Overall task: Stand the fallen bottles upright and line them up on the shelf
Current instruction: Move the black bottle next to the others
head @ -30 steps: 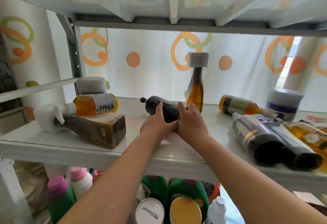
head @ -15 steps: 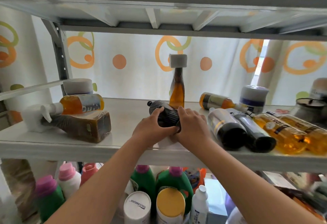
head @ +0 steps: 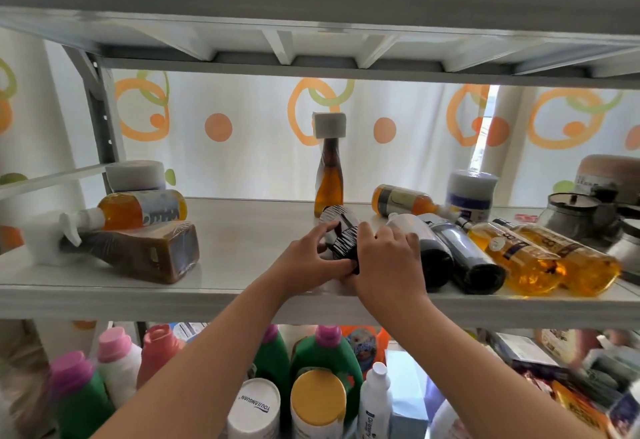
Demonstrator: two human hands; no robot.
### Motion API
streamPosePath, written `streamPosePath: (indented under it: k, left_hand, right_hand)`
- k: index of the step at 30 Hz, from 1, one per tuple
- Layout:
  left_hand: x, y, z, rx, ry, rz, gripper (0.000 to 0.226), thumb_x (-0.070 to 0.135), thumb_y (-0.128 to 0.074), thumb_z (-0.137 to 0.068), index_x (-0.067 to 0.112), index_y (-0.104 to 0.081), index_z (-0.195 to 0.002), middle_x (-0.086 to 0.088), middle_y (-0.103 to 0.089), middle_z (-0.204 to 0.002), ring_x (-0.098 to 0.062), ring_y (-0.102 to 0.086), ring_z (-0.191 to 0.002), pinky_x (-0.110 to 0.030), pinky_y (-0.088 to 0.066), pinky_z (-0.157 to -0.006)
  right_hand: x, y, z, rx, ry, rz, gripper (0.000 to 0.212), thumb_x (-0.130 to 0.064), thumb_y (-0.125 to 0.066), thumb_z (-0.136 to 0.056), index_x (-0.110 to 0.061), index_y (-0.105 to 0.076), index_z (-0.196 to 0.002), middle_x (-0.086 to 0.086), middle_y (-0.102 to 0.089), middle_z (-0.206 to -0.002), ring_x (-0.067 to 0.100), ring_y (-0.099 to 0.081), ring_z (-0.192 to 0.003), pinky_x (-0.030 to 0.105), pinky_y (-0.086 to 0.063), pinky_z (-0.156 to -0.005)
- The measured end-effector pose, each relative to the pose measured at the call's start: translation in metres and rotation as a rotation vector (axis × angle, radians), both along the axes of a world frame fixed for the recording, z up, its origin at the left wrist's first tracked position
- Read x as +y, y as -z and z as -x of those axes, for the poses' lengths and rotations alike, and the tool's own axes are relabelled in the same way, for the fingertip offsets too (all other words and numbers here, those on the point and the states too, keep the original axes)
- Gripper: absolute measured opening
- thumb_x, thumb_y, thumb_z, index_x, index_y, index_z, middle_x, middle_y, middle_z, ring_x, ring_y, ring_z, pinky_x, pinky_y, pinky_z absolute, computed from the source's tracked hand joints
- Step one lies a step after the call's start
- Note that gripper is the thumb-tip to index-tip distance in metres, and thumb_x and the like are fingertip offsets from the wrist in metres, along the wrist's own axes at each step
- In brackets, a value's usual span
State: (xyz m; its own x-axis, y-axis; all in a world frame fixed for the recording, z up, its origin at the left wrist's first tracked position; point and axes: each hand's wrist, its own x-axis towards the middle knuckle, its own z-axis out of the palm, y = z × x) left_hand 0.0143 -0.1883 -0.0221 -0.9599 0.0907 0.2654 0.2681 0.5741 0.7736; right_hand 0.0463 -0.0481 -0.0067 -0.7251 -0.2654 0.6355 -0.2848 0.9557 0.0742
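Note:
A black bottle [head: 341, 236] lies near the front middle of the white shelf [head: 242, 251], its cap end pointing to the back. My left hand [head: 313, 260] and my right hand [head: 388, 258] both grip its lower body. Behind it an amber bottle with a white cap [head: 329, 179] stands upright. On the left lie an orange pump bottle [head: 138, 209] and a brown bottle [head: 145, 255]. On the right lie two dark bottles [head: 446, 248], two amber bottles [head: 540, 258] and another orange bottle [head: 401, 200].
White jars stand at the back left [head: 135, 175] and back right [head: 471, 191], with grey tins [head: 571, 211] at the far right. The upper shelf [head: 311, 23] hangs low overhead. Detergent bottles [head: 322, 359] crowd the level below.
Both hands have turned the black bottle so its cap swings from pointing left toward the back, nearer the upright amber bottle. My view has shifted rightward.

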Motion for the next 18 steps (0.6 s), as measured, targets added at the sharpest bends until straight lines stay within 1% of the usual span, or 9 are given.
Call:
streamPosePath:
  k: [3,6,8,10,12,14,18]
  left_hand:
    - [0.009,0.0,0.001,-0.012,0.041,-0.027,0.079,0.035,-0.072,-0.077,0.035,-0.028,-0.142,-0.004,-0.049,-0.14,-0.02,-0.05,-0.125,-0.028,-0.047,-0.092]
    - [0.013,-0.001,0.004,-0.031,0.076,-0.062,0.078,0.032,-0.073,-0.076,0.038,-0.029,-0.141,-0.005,-0.051,-0.138,-0.016,-0.053,-0.115,-0.023,-0.05,-0.086]
    - [0.015,-0.001,0.004,-0.038,0.1,-0.073,0.077,0.029,-0.073,-0.078,0.038,-0.029,-0.141,-0.005,-0.051,-0.137,-0.013,-0.052,-0.109,-0.016,-0.05,-0.078]
    - [0.016,-0.002,0.004,-0.032,0.12,-0.089,0.076,0.026,-0.072,-0.079,0.037,-0.03,-0.141,-0.006,-0.051,-0.137,-0.012,-0.052,-0.107,-0.011,-0.051,-0.069]
    - [0.015,-0.002,0.002,-0.019,0.129,-0.101,0.075,0.023,-0.072,-0.079,0.035,-0.032,-0.141,-0.006,-0.053,-0.135,-0.012,-0.054,-0.108,-0.012,-0.052,-0.069]
    - [0.014,-0.001,0.001,-0.01,0.137,-0.111,0.075,0.022,-0.072,-0.079,0.034,-0.033,-0.141,-0.005,-0.054,-0.134,-0.014,-0.056,-0.112,-0.016,-0.053,-0.075]
    - [0.012,0.001,-0.002,-0.012,0.165,-0.142,0.075,0.017,-0.07,-0.08,0.034,-0.034,-0.142,-0.004,-0.056,-0.131,-0.011,-0.058,-0.108,-0.015,-0.054,-0.076]
  right_hand:
    - [0.007,0.0,-0.002,0.014,0.031,-0.001,0.057,-0.052,-0.056,-0.083,-0.015,-0.04,-0.123,0.01,-0.057,-0.114,0.026,-0.052,-0.109,0.038,-0.035,-0.092]
    - [0.011,0.001,-0.003,0.059,0.12,-0.038,0.065,-0.059,-0.064,-0.073,-0.014,-0.05,-0.119,0.011,-0.064,-0.107,0.028,-0.055,-0.104,0.039,-0.039,-0.085]
    - [0.011,0.002,-0.003,0.07,0.152,-0.051,0.069,-0.062,-0.067,-0.067,-0.014,-0.055,-0.115,0.012,-0.066,-0.101,0.029,-0.056,-0.1,0.039,-0.04,-0.081]
    - [0.012,0.003,-0.003,0.084,0.153,-0.055,0.068,-0.063,-0.069,-0.063,-0.014,-0.058,-0.109,0.012,-0.067,-0.097,0.029,-0.057,-0.096,0.039,-0.041,-0.078]
    - [0.012,0.004,-0.003,0.087,0.174,-0.046,0.067,-0.063,-0.074,-0.055,-0.013,-0.062,-0.098,0.013,-0.068,-0.088,0.029,-0.059,-0.087,0.038,-0.043,-0.074]
    - [0.011,0.005,-0.004,0.087,0.184,-0.007,0.071,-0.062,-0.079,-0.044,-0.011,-0.065,-0.091,0.015,-0.068,-0.08,0.031,-0.062,-0.078,0.037,-0.046,-0.07]
    - [0.009,0.008,-0.007,0.095,0.167,0.036,0.073,-0.061,-0.082,-0.038,-0.008,-0.064,-0.085,0.017,-0.068,-0.075,0.032,-0.064,-0.069,0.037,-0.049,-0.066]
